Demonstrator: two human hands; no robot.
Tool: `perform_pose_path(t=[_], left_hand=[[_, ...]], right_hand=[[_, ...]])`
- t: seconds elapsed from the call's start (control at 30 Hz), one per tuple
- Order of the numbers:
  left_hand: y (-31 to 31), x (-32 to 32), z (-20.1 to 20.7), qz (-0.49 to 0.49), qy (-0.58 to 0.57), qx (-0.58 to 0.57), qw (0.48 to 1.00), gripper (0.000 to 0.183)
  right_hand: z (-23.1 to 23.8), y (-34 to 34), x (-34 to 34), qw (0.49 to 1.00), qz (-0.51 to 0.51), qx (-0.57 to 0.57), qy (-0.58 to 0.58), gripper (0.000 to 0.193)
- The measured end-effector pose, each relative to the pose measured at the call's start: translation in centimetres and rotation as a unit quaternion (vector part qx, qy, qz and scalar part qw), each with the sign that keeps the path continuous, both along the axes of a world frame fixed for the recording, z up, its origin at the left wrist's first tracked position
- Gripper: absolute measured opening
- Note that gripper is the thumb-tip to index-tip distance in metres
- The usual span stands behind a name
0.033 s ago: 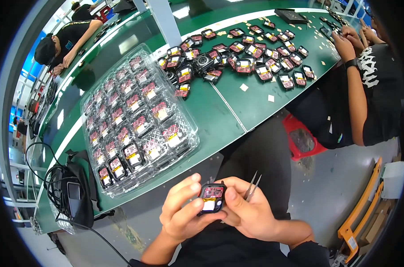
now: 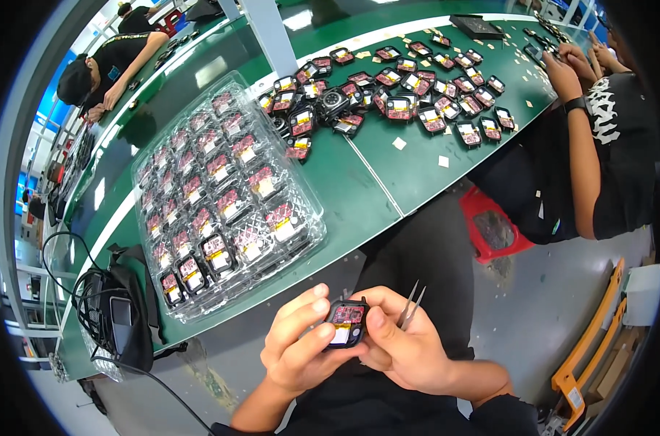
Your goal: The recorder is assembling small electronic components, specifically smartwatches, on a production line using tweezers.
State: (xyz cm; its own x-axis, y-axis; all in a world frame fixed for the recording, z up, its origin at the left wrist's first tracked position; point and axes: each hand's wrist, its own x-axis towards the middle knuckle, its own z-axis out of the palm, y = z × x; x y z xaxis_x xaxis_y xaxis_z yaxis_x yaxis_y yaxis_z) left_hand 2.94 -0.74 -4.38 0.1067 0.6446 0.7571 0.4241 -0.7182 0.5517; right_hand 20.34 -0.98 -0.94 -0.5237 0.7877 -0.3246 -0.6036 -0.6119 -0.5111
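Note:
Low in front of me, off the table's edge, a black smartwatch case (image 2: 349, 324) with its red circuit board, yellow strip and white patch shows its inside. My left hand (image 2: 295, 341) grips its left side, thumb and fingers bent round it. On the other side, my right hand (image 2: 410, 349) pinches the case's right edge between thumb and fingers. Metal tweezers (image 2: 412, 305) are tucked in that same hand, points upward and away from the case. The fingers hide part of the case's rim and the tweezers' rear end.
Stacked clear plastic trays (image 2: 312, 218) holding rows of similar cases lie on the green table (image 2: 359, 182). Loose cases (image 2: 401, 109) are heaped beyond. A black bag (image 2: 130, 312) with cables sits at left. Co-workers sit at right and across; a red stool (image 2: 515, 243) stands at right.

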Motion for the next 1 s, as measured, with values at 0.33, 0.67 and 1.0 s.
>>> perform_pose_path(t=[0.33, 0.67, 1.0], left_hand=[[-0.9, 0.4, 1.5, -0.035, -0.313, -0.207, 0.926, 0.069], [-0.2, 0.8, 2.4, -0.080, -0.444, -0.336, 0.827, 0.070], [0.1, 1.0, 1.0, -0.160, -0.441, -0.344, 0.813, 0.064]], right_hand=[[-0.6, 0.9, -0.1, 0.979, 0.039, 0.181, -0.083, 0.046], [-1.4, 3.9, 1.3, 0.568, -0.182, 0.626, -0.503, 0.039], [-2.6, 4.9, 2.9, 0.454, -0.227, 0.696, -0.508, 0.036]])
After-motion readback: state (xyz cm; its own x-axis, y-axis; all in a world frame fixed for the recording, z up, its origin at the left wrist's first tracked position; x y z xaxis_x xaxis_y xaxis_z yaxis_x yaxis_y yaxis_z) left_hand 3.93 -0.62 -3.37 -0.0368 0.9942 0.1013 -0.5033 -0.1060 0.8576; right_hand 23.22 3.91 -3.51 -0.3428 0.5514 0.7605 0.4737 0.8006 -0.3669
